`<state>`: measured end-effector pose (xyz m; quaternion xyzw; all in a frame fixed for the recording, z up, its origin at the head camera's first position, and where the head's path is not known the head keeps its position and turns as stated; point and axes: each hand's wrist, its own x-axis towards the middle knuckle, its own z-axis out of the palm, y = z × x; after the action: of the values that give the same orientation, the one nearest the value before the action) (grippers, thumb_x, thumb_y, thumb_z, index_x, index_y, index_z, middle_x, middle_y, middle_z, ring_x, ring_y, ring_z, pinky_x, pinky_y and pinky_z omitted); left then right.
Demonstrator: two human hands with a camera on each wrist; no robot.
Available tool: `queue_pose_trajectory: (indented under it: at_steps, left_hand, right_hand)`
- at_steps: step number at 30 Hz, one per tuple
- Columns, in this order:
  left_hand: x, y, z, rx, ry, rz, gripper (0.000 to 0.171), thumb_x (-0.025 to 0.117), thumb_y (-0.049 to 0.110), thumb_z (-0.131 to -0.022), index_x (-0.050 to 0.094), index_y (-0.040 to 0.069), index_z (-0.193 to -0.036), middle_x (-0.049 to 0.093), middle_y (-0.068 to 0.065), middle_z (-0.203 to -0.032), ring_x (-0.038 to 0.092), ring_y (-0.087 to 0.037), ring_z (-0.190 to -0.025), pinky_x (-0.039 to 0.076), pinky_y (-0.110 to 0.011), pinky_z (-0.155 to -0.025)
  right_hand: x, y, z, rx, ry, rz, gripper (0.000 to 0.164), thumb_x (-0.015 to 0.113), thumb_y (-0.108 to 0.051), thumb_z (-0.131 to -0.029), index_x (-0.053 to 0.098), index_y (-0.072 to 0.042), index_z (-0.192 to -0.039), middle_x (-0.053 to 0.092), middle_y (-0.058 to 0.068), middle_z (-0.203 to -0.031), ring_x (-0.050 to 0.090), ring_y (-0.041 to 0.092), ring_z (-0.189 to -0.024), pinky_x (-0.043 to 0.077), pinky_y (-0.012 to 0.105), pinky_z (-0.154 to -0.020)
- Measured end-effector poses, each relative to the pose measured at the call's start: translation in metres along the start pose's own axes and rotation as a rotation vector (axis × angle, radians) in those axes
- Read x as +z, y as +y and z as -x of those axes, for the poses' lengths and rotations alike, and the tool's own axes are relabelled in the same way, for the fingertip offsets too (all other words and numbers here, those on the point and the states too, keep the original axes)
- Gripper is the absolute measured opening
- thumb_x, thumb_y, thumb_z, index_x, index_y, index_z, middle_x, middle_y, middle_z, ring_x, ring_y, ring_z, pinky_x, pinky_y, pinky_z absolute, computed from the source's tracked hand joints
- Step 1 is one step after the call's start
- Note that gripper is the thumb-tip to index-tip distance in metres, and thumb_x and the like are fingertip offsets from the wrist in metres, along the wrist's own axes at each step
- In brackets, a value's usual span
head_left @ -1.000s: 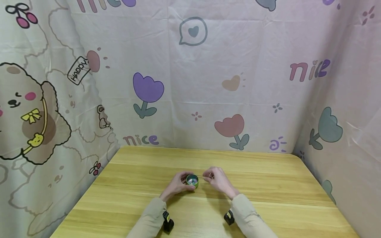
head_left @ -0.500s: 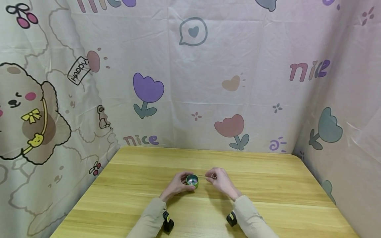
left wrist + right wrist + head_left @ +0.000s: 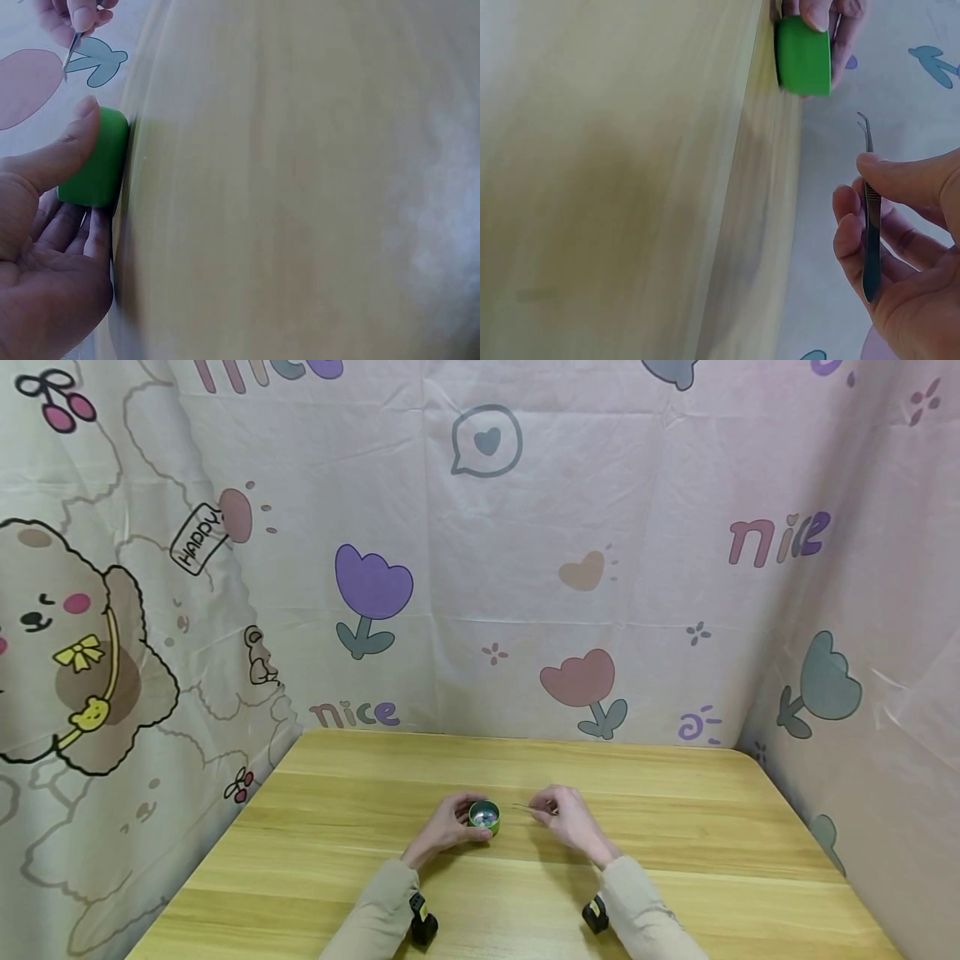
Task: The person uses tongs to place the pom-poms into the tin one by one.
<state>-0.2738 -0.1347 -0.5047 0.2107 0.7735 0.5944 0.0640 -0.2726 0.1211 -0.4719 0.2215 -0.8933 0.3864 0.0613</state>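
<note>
A small round green container stands on the wooden table, its top facing up. Inside it are shiny bits too small to make out. My left hand grips it from the left, thumb on the near side and fingers round the far side. In the right wrist view, thumb and fingers of my right hand pinch bent-tip metal tweezers. The tweezers' tips are slightly parted, with nothing visible between them. They point left toward the container, a short gap away. The right hand is above the table, right of the container.
Around both hands spreads the light wooden table. Behind it and at both sides hangs a printed cloth. Black wrist cameras are strapped to the left sleeve and the right sleeve.
My right hand has moved to the right with the tweezers, drawing their tips away from the container. The left hand and the container have stayed in place.
</note>
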Motion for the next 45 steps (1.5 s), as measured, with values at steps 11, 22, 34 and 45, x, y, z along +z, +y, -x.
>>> queue_pose_trajectory:
  at_steps: [11, 22, 34, 45]
  left_hand:
    - [-0.001, 0.001, 0.003, 0.078, -0.006, -0.024, 0.065, 0.085, 0.015, -0.081, 0.054, -0.012, -0.132, 0.060, -0.029, -0.128, 0.061, -0.038, -0.122, 0.051, -0.045, -0.111]
    - [0.000, 0.002, 0.000, -0.016, 0.014, 0.003, 0.062, 0.082, -0.001, -0.080, 0.053, -0.014, -0.133, 0.058, -0.033, -0.132, 0.055, -0.048, -0.127, 0.043, -0.057, -0.115]
    - [0.000, 0.001, 0.000, -0.003, 0.005, -0.009, 0.063, 0.082, 0.001, -0.080, 0.052, -0.014, -0.133, 0.058, -0.033, -0.131, 0.056, -0.048, -0.126, 0.045, -0.055, -0.114]
    - [-0.001, -0.001, 0.000, 0.002, 0.005, -0.012, 0.062, 0.082, 0.002, -0.081, 0.052, -0.014, -0.133, 0.058, -0.033, -0.131, 0.057, -0.047, -0.125, 0.047, -0.054, -0.113]
  right_hand:
    - [-0.012, 0.017, 0.007, -0.019, -0.033, 0.021, 0.006, 0.071, 0.003, -0.086, 0.075, -0.001, -0.090, 0.071, 0.004, -0.080, 0.058, 0.006, -0.072, 0.052, 0.016, -0.064]
    - [-0.020, 0.028, 0.011, -0.025, -0.070, 0.049, 0.002, 0.072, 0.001, -0.087, 0.074, 0.000, -0.085, 0.071, 0.004, -0.078, 0.055, 0.001, -0.069, 0.051, 0.015, -0.062]
    - [-0.018, 0.028, 0.013, 0.027, -0.080, 0.060, 0.007, 0.076, 0.003, -0.082, 0.073, -0.003, -0.082, 0.068, 0.002, -0.075, 0.055, 0.006, -0.068, 0.049, 0.015, -0.059]
    - [-0.018, 0.029, 0.014, 0.036, -0.067, 0.078, 0.011, 0.074, 0.006, -0.081, 0.073, -0.005, -0.080, 0.068, 0.000, -0.073, 0.054, 0.004, -0.066, 0.047, 0.015, -0.058]
